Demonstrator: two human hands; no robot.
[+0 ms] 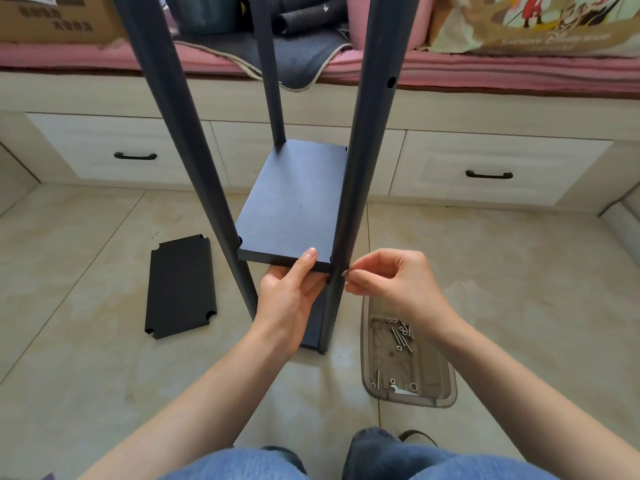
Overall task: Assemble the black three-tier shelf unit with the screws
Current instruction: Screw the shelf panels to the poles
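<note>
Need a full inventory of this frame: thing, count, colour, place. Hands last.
shelf board: 1, black, mounted between the posts, near edge held
posts: 3 plainly seen, black, upright at the board's corners
lower board: 1, black, under the held board, mostly hidden
loose board: 1, black, flat on the floor, left of the unit
tray: 1, clear grey, on the floor at right
screws: several, silver, in the tray
drawer handles: 2, black, on white drawers behind
left hand: grips the shelf board's near edge
right hand: pinches a small silver part at the near right post
</note>
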